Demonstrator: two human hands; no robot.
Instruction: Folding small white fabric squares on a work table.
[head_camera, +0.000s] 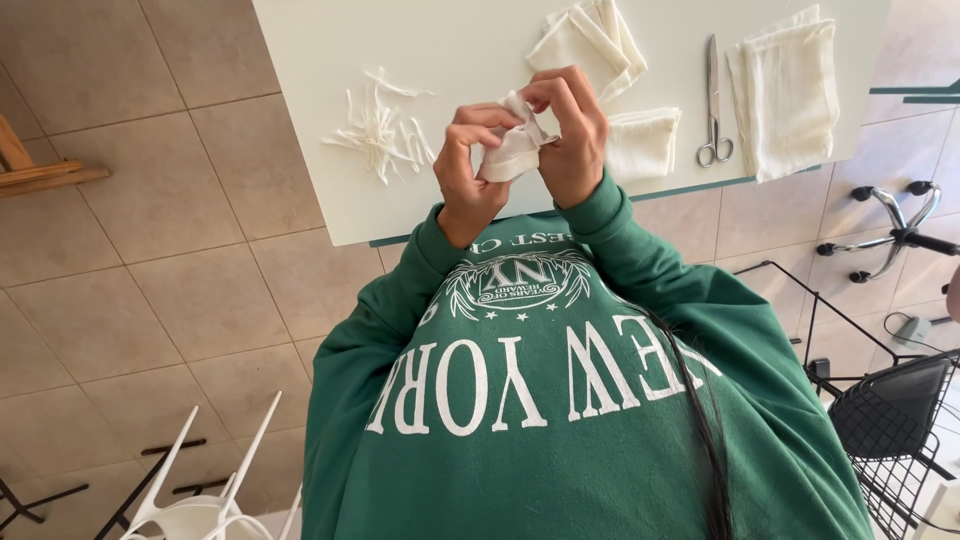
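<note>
now both hands, left hand (470, 165) and right hand (572, 130), seemingly pinch cloth (512, 150).

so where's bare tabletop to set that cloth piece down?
Bare: the table left of the strip pile, and between the pile and the hands. Crowded on the other side: folded cloths, scissors, cloth stack.

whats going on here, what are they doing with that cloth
A person in a green sweatshirt holds a small piece of white cloth in both hands, left hand and right hand pinching it above the white table. On the table lie a pile of thin white strips, scissors and folded cloths, untouched. More cloth lies behind the hands.
</note>
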